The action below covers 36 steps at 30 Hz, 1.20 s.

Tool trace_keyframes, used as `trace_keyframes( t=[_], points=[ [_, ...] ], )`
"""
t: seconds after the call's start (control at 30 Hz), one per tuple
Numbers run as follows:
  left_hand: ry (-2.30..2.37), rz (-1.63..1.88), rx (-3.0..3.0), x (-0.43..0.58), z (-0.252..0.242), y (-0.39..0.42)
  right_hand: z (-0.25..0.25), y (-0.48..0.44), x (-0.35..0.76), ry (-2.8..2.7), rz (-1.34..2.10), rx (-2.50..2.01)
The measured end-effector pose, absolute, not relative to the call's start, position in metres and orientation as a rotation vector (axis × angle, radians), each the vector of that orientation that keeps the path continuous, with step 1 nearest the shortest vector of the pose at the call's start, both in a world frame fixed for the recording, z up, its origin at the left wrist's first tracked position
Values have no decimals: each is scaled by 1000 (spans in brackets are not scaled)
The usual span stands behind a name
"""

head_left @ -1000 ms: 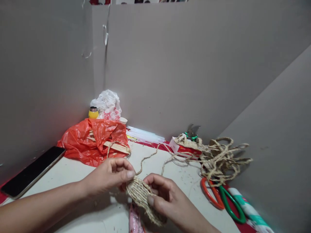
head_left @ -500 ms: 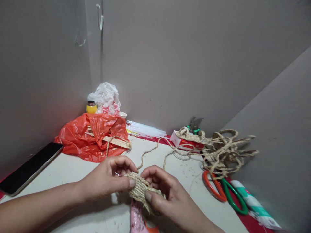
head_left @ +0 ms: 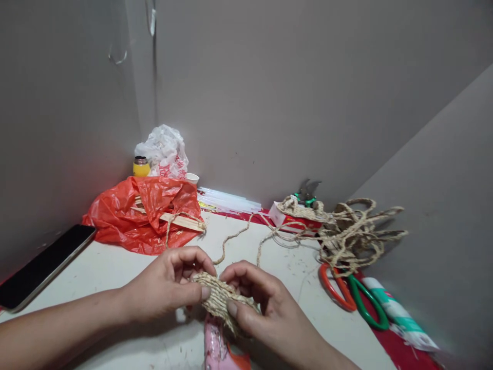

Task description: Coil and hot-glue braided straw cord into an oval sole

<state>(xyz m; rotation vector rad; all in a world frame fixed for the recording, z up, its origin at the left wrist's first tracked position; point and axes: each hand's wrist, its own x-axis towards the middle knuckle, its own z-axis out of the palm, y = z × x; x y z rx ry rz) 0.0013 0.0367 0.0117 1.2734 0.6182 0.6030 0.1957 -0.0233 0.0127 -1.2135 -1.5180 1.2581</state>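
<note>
A small coiled piece of woven straw rope [head_left: 220, 299] sits between both my hands, low in the middle of the view. My left hand [head_left: 169, 282] pinches its left edge with thumb and fingers closed. At its right edge my right hand [head_left: 256, 303] grips it, thumb pressed on top. A loose strand of the rope [head_left: 234, 237] runs from the piece back to a tangled heap of straw rope [head_left: 348, 234] at the right. Just under the piece a pink object [head_left: 215, 347] pokes out, partly hidden.
A black phone [head_left: 42, 267] lies at the left on the white table [head_left: 115, 267]. A red plastic bag [head_left: 142, 216] with wooden sticks, a white bag [head_left: 164, 151] and a yellow bottle [head_left: 140, 166] stand behind. Orange and green scissors [head_left: 352, 295] lie right. Grey cardboard walls surround the table.
Both hands have shifted the woven piece slightly up and turned it flatter; my right thumb now presses on top. The view has tilted a little downward.
</note>
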Motion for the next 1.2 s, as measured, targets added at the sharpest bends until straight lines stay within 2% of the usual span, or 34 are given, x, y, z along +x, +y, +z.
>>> trace_keyframes(
  t=[0.53, 0.77, 0.83, 1.2],
  points=[
    [697, 612, 1265, 0, 15, 40, 12, -27, 200, -1705, 1033, -1154],
    [719, 647, 1267, -1, 15, 39, 11, -28, 197, -2059, 354, -1164],
    [712, 662, 1275, 0, 15, 40, 7, -26, 199, -2098, 269, -1151],
    [728, 653, 1314, -2, 14, 39, 2, -27, 199, -2097, 315, -1172]
  ],
)
